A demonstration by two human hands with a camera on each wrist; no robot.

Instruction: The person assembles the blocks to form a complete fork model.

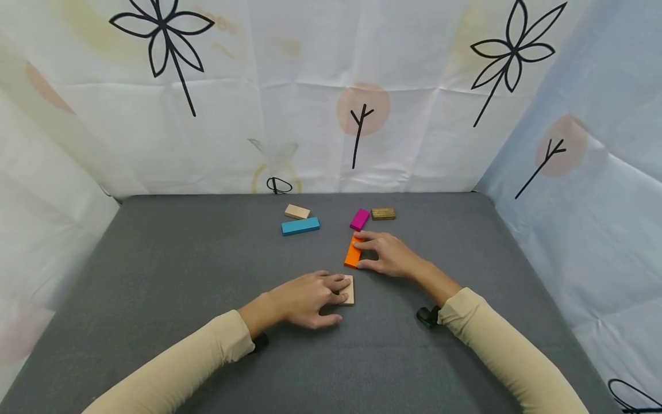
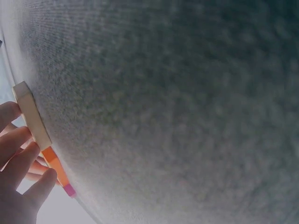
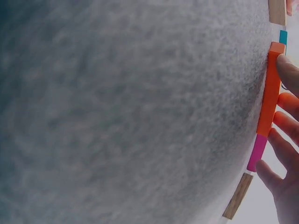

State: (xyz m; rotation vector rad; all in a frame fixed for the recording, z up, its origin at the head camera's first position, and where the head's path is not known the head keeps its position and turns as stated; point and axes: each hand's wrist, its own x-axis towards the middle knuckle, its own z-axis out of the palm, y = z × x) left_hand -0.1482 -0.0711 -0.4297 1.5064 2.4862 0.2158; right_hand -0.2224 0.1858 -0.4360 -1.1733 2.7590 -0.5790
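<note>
My left hand point(image 1: 312, 299) rests its fingertips on a pale wooden block point(image 1: 350, 291) lying flat on the grey table. Its thumb points away from the block, touching only the air or table beside it. In the left wrist view, extended fingers lie along the top of this pale block point(image 2: 32, 114). My right hand point(image 1: 389, 253) touches an orange block point(image 1: 352, 253) from the right, thumb by its near end and fingers toward its far end. The right wrist view has those fingertips along the upper face of the orange block point(image 3: 268, 93), which lies on the table.
Just beyond the orange block lies a magenta block point(image 1: 360, 219), with a brown wood-grain block point(image 1: 383, 214) to its right. Farther left are a blue block point(image 1: 300, 226) and another pale wooden block point(image 1: 297, 211). A patterned white cloth point(image 1: 310, 115) hangs behind the grey table point(image 1: 181, 276).
</note>
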